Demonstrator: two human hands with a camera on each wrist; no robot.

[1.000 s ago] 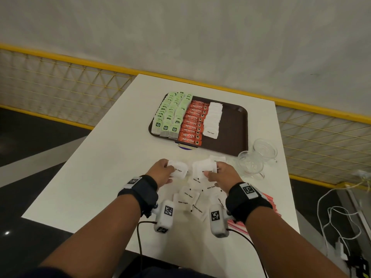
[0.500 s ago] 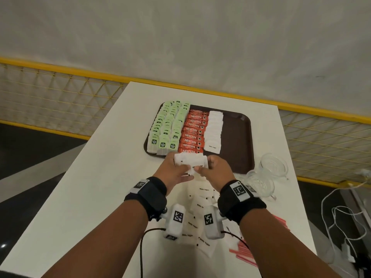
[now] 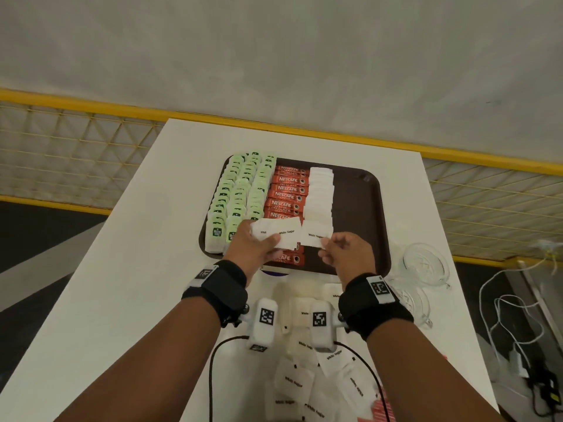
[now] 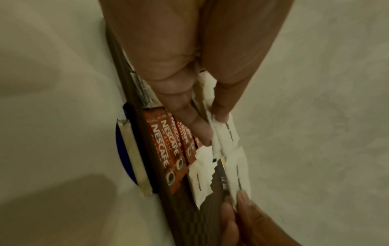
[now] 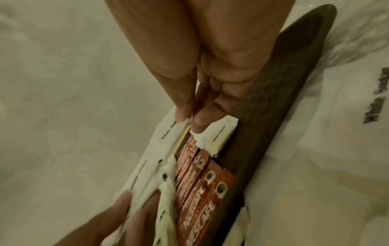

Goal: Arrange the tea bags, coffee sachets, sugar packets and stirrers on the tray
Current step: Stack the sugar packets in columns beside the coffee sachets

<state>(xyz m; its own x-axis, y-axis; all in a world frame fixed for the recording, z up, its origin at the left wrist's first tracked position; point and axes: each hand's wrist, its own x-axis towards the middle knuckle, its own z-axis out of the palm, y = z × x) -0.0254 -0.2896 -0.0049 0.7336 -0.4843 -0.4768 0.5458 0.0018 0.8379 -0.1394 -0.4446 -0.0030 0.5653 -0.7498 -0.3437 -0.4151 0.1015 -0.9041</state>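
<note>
A brown tray (image 3: 359, 208) carries rows of green tea bags (image 3: 240, 190), red coffee sachets (image 3: 288, 190) and a column of white sugar packets (image 3: 320, 190). Over its near edge my left hand (image 3: 268, 242) grips a few overlapping sugar packets (image 3: 278, 231). My right hand (image 3: 327, 248) pinches one more sugar packet (image 3: 315, 234) beside them, between thumb and finger (image 5: 183, 106). In the left wrist view the held packets (image 4: 223, 138) hang just above the coffee sachets (image 4: 166, 149). More sugar packets (image 3: 300, 386) lie loose on the white table near me.
Two clear glass cups (image 3: 426, 263) stand right of the tray. Red stirrers (image 3: 379, 406) peek out at the table's lower right. A paper-wrapped stick (image 4: 134, 158) lies on a blue disc at the tray's near rim. A yellow mesh railing (image 3: 76, 153) runs behind the table.
Both hands rose from the loose pile on the table and moved forward to the tray's near edge, carrying sugar packets. My right hand now holds one packet apart from the left hand's.
</note>
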